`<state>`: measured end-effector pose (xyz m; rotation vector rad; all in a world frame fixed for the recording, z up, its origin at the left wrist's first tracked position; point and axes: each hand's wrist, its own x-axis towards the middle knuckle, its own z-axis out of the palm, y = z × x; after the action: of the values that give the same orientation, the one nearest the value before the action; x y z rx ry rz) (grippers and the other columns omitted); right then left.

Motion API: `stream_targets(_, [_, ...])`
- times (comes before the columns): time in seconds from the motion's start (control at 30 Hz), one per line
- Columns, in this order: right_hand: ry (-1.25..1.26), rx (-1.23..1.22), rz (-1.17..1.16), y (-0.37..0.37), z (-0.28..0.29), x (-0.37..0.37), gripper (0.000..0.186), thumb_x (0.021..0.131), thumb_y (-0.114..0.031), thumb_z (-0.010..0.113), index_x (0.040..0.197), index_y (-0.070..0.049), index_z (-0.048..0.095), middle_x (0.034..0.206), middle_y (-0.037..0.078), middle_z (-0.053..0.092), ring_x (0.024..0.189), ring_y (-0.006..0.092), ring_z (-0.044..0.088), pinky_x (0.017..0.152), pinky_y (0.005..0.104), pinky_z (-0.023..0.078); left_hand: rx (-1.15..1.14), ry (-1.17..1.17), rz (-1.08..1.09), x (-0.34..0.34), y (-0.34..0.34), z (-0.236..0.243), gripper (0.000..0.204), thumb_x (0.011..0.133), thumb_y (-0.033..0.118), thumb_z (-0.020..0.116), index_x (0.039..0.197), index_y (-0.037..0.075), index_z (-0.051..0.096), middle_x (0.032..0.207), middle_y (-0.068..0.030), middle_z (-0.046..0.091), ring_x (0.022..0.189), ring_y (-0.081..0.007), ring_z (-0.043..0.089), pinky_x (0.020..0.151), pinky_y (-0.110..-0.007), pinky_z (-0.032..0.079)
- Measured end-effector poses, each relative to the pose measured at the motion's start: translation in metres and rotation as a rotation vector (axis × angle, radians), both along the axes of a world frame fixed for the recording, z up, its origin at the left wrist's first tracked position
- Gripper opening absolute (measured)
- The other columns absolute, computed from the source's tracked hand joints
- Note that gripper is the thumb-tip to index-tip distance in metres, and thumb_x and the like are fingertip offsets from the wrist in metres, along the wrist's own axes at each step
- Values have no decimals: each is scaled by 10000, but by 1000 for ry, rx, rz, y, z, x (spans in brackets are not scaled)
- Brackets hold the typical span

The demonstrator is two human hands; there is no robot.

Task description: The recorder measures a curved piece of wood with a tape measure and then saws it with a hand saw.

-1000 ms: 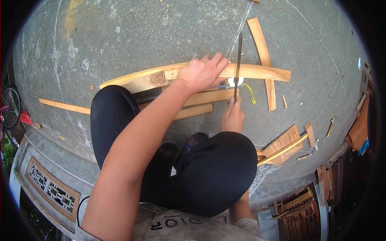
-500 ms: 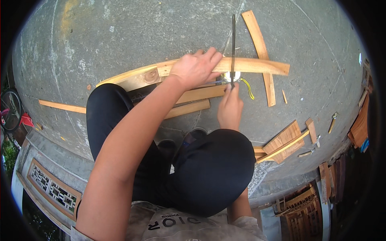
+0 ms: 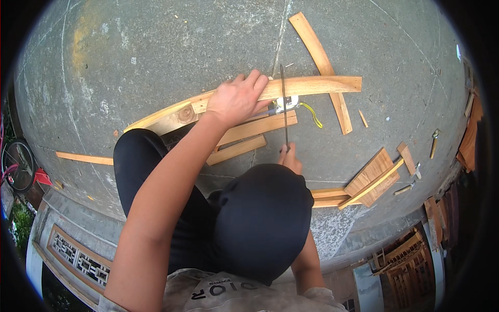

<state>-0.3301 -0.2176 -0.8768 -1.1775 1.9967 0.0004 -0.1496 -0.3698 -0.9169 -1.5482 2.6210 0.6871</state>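
A long wooden board (image 3: 312, 85) lies crosswise ahead of me, raised on other pieces of wood. My left hand (image 3: 236, 99) grips it near its middle, fingers bent over the far edge. To the right of that hand a saw (image 3: 285, 117), its thin dark blade seen edge-on, crosses the board. My right hand (image 3: 292, 157) is closed round the saw's near end, partly hidden by my knee. Beneath the blade, just on the near side of the board, sits a tape measure (image 3: 294, 102) with a yellow strap. I cannot tell how deep the blade sits in the wood.
Another wooden strip (image 3: 312, 42) passes under the board's right part. Shorter boards (image 3: 254, 128) lie by my knees. At the right are wooden offcuts (image 3: 371, 179) and a hammer-like tool (image 3: 434, 143) on the concrete floor. A bicycle wheel (image 3: 18, 161) shows far left.
My right hand has pulled the saw back toward me, so less blade extends beyond the board. My left hand keeps its grip on the board. The whole view has shifted slightly.
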Motion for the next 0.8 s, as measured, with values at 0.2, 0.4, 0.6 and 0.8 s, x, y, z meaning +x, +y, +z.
stream_targets(0.2, [-107,-199,23,-45,-4,22,228,1112,-220,454,1217,-36,536,815,343,634,818,558,613,624,580,428,2,5,7,11,3,2,476,973,531,608,1166,97,562,1093,-50,578,977,-211,705,674,-341,630])
stream_targets(0.4, [22,-46,42,-39,-1,24,197,1085,-159,485,1234,-38,530,746,294,647,738,496,663,569,560,472,24,-61,-12,12,2,8,479,968,526,619,1168,95,553,1096,-47,572,954,-214,706,666,-340,632])
stream_targets(0.6, [-47,-9,60,2,-12,4,211,1086,-162,486,1243,-28,529,738,281,651,711,485,663,564,553,478,-9,-51,-7,10,-2,4,489,963,530,626,1171,94,555,1093,-45,574,958,-214,707,648,-352,629])
stream_targets(0.8, [-120,-169,-4,-23,-16,18,249,1093,-225,487,1246,-38,549,810,346,646,822,559,628,625,608,450,15,-45,7,11,0,5,490,958,531,631,1168,96,552,1092,-48,573,966,-212,706,649,-349,631])
